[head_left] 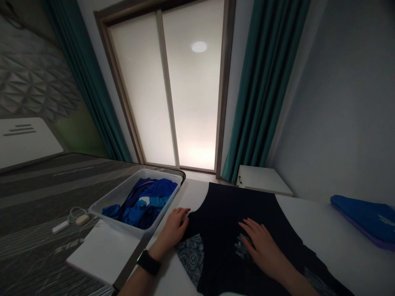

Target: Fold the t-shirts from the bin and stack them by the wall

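Note:
A dark navy shirt (228, 205) with paisley-patterned sleeves lies spread on a white table (333, 263). At the shirt's left edge, beside the paisley sleeve, is my left hand (175, 226), its fingers apart and touching the cloth. My right hand (261, 244) rests on the middle of the shirt, fingers spread, near a small patterned patch (241, 246) that it partly covers. A black watch (148, 262) sits on my left wrist. Neither hand grips anything. The shirt's lower right part runs under my right forearm.
Left of the table, a translucent bin (108, 222) holds crumpled blue clothes (148, 201). By it are a white box (106, 250) and a white cable with plug (82, 219). Folded blue clothes (364, 218) lie at the right. A white cabinet (263, 179) stands behind the table.

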Available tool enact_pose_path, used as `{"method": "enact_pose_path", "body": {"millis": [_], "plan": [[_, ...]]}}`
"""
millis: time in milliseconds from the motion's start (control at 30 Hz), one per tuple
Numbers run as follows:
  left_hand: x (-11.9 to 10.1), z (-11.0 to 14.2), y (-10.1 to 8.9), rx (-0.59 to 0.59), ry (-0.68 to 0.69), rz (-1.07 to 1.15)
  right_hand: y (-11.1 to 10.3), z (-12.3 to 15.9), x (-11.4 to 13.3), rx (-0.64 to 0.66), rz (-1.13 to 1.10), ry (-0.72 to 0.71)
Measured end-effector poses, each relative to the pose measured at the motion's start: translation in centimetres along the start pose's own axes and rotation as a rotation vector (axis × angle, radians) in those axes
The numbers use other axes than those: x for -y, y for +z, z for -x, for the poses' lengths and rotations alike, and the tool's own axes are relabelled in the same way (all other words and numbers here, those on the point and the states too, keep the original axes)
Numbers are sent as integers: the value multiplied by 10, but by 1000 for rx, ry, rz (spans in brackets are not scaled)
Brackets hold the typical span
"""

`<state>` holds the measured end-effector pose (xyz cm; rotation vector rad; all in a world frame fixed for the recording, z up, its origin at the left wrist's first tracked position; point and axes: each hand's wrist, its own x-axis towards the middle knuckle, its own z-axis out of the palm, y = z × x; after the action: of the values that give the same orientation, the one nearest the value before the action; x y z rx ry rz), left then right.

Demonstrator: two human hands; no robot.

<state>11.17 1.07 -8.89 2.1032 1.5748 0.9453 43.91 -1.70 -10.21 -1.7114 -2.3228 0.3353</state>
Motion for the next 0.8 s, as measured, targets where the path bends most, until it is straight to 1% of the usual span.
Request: {"method": "enact_pose_path", "body": {"millis": [100, 167, 267, 333, 400, 500, 567, 667, 800], "plan": [[1, -1, 3, 19, -19, -62, -13, 11, 41, -42, -76, -162], [0, -1, 3, 39, -54, -34, -13, 16, 74, -34, -77, -202], [-3, 1, 3, 69, -97, 28, 3, 19, 114, 23, -42, -348], [-4, 2, 2, 77, -102, 61, 19, 17, 129, 63, -6, -418], [-4, 3, 1, 76, -100, 97, 32, 14, 134, 116, 31, -435], [-4, 5, -1, 67, -102, 157, 42, 12, 131, 189, 42, -385], [-5, 6, -2, 67, -100, 201, 42, 11, 128, 209, 11, -353], [-6, 7, -4, 80, -88, 304, 37, 13, 124, 187, -78, -310], [-6, 6, -10, 98, -100, 534, 28, 16, 119, 119, -249, -158]]}}
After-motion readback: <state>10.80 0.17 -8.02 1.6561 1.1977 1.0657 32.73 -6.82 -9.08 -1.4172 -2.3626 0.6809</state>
